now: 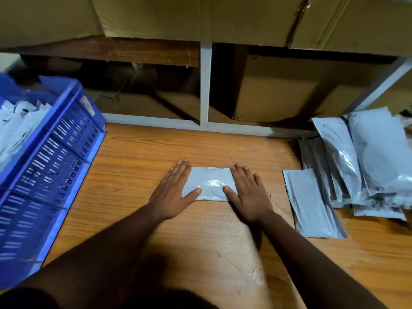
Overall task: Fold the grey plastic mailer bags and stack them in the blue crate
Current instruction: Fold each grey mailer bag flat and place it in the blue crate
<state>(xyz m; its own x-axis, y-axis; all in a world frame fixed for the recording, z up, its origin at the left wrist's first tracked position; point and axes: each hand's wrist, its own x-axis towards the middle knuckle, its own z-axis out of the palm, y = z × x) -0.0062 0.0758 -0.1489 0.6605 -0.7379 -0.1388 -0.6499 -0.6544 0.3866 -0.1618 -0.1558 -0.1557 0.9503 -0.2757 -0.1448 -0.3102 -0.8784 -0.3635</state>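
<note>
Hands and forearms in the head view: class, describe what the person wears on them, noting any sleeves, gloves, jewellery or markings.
Both the left hand and the right hand are bare: no gloves, rings, watch or bracelets show. The forearms are uncovered as far as the frame shows, with no sleeve edge in view. Fingernails look short and unpainted. No tattoos, bandages or other markings can be made out.

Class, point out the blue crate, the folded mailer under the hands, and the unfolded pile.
blue crate (55,152), head view, slotted side wall.
folded mailer (210,181), head view, bare middle.
unfolded pile (356,166), head view, upper bag.

Head cam, wide-angle, looks fwd/down, close over wooden tabletop (207,241).
</note>
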